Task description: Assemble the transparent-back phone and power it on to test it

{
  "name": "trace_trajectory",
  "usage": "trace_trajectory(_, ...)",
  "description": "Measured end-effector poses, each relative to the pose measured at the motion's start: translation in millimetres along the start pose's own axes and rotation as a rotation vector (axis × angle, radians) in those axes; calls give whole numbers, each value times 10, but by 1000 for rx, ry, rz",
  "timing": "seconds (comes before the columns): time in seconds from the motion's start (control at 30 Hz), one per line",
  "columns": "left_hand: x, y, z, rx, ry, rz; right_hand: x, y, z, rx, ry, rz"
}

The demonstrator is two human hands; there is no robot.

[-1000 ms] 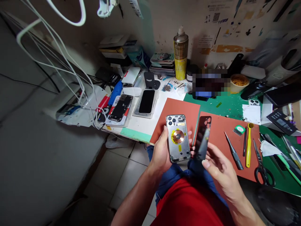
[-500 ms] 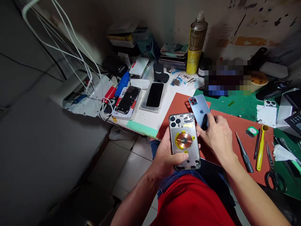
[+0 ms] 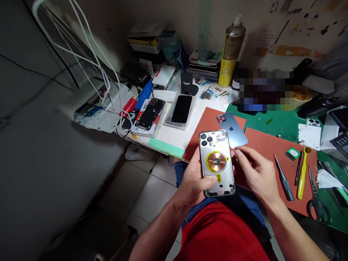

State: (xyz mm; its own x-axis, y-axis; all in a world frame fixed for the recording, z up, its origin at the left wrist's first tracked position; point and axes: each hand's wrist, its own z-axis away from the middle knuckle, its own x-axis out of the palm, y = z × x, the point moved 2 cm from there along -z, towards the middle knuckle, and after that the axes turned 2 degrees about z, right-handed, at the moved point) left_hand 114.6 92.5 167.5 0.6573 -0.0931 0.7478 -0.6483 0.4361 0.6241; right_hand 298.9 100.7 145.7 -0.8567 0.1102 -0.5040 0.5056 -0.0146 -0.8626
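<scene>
My left hand (image 3: 195, 177) holds an opened phone body (image 3: 213, 183), its thumb lying across the lower back. The body shows three camera lenses and a copper coil ringed with yellow tape. Just right of it, my right hand (image 3: 254, 168) is bent with fingers apart, fingertips close to the phone's right edge; nothing shows in it. A blue back glass (image 3: 233, 132) with camera holes lies flat on the reddish-brown mat (image 3: 199, 127), beyond both hands.
Left on the table lie a boxed black phone (image 3: 181, 108) and a phone part (image 3: 150, 114). A spray can (image 3: 231, 54) stands behind. Tweezers (image 3: 284, 179), a yellow brush (image 3: 302, 174) and scissors (image 3: 315, 204) lie at right. White cables (image 3: 89, 32) hang at left.
My right hand has let go of the blue back glass and drawn back toward me. The glass now lies flat on the mat. My left hand still holds the phone body.
</scene>
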Motion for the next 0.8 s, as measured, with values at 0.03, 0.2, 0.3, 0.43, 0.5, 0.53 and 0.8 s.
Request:
trace_trajectory(0.03, 9, -3, -2, 7, 3, -15, 0, -40, 132, 94, -73, -200)
trace_trajectory(0.2, 55, -26, -10, 39, 17, -89, 60, -196, 540, 251, -189, -518)
trace_trajectory(0.3, 61, -50, -5, 47, 14, -101, 84, -198, 552, 266, -174, -510)
trace_trajectory(0.43, 39, -77, 7, 69, 33, -143, 78, -186, 525, 284, -161, -508)
trace_trajectory(0.5, 27, -87, 14, 77, 47, -150, 78, -190, 526, 289, -155, -514)
trace_trajectory(0.53, 25, -90, 18, 81, 50, -144, 81, -193, 527, 291, -151, -517)
trace_trajectory(0.8, 86, -94, 34, 29, 111, -119, 98, -246, 494, 344, -118, -561)
